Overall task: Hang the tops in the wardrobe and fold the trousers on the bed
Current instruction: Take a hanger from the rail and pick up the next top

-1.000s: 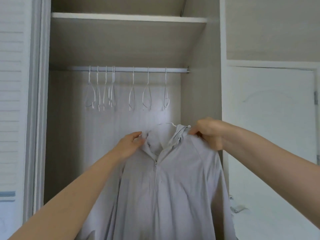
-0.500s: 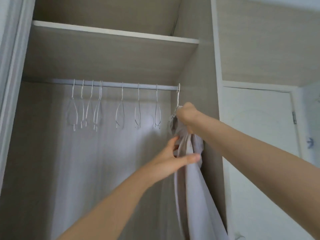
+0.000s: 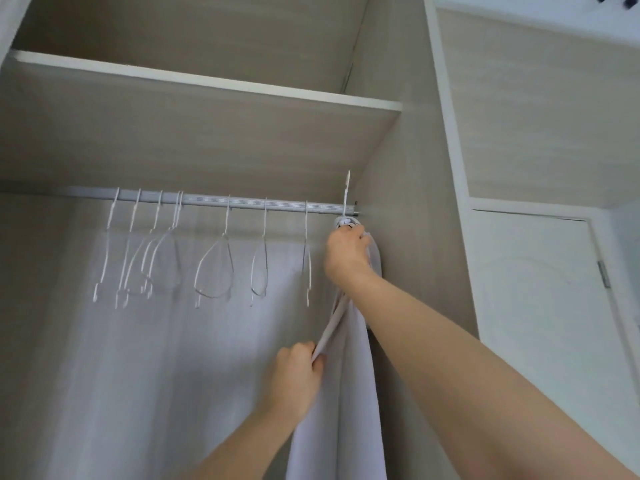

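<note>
Step in hand: hanging one top in the wardrobe [image 3: 408,237]; the hook looks to be going over the rail, at its far right end by the side wall.
Top: a pale grey top [image 3: 346,393] hangs edge-on from its hanger hook [image 3: 347,188], collar bunched just under the rail [image 3: 242,202], the body falling straight down out of view.
Right hand: the right hand [image 3: 346,254] is clenched round the collar and the hanger neck just below the rail.
Left hand: the left hand [image 3: 299,372] pinches a front edge of the cloth lower down, drawing it slightly to the left.
Handling: I judge the fabric light, soft and limp, with some slip; it will sag and twist wherever it is unsupported, and could slide off a thin wire shoulder.
Where to hold: best at the hanger neck for carrying the weight, and at a hem or zip edge for straightening the drape; tugging the cloth hard may pull it off the hanger.
Hook: its tip rises above the rail; whether it is fully seated I cannot tell.
Around: seven empty wire hangers [image 3: 214,268] hang along the rail to the left, apart from the top, under a shelf [image 3: 207,84].
Left to do: the trousers and the bed are not in view.
</note>
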A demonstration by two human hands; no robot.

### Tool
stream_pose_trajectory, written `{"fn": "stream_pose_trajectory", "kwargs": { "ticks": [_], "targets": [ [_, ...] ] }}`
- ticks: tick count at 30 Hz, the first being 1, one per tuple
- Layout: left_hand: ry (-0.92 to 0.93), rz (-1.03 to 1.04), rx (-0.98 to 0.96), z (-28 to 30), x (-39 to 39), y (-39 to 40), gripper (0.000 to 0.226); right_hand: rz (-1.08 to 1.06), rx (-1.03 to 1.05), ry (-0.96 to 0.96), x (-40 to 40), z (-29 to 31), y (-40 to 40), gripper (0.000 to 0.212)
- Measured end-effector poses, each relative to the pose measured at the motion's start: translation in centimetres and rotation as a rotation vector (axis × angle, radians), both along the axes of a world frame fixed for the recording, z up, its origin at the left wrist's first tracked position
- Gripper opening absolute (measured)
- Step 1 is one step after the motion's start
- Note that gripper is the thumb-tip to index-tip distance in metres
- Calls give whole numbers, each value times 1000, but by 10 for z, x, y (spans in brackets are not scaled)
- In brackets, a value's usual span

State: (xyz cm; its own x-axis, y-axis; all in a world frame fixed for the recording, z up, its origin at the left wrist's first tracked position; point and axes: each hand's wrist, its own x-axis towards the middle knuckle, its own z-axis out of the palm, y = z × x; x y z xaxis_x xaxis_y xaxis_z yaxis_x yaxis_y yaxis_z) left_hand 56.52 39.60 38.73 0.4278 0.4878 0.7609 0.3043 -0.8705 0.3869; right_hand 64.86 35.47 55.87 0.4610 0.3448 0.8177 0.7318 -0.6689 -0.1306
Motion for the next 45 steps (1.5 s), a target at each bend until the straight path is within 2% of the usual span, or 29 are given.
{"fn": "stream_pose_trajectory", "kwargs": {
  "ticks": [3,8,11,15,20,25,32,37,41,45],
  "targets": [
    [4,-9,0,-5,11,12,39,46,-14,68,13,3,16,54],
    [31,-40,-11,-12,23,26,24,116,20,145,31,6,37,62],
    [64,-25,-22,-19,26,34,29,126,46,103,40,6,45,60],
    [88,-66,-52,-29,26,42,38,146,27,153,50,8,45,57],
    [43,-121,-147,-42,20,42,37,113,-33,18,58,-7,44,39],
    [18,-142,-204,-65,10,26,33,86,32,-81,43,-41,29,40],
    [-5,-174,-264,-92,-21,-19,5,97,-54,-202,4,-86,-23,50],
    [-41,-168,-373,-119,-79,-62,27,156,-193,-172,-44,-134,-79,43],
    [-55,-82,-467,-157,-143,-97,31,294,-338,-201,-93,-194,-114,52],
    [-51,53,-509,-194,-201,-119,30,482,-412,-252,-142,-256,-130,51]
  ]
}}
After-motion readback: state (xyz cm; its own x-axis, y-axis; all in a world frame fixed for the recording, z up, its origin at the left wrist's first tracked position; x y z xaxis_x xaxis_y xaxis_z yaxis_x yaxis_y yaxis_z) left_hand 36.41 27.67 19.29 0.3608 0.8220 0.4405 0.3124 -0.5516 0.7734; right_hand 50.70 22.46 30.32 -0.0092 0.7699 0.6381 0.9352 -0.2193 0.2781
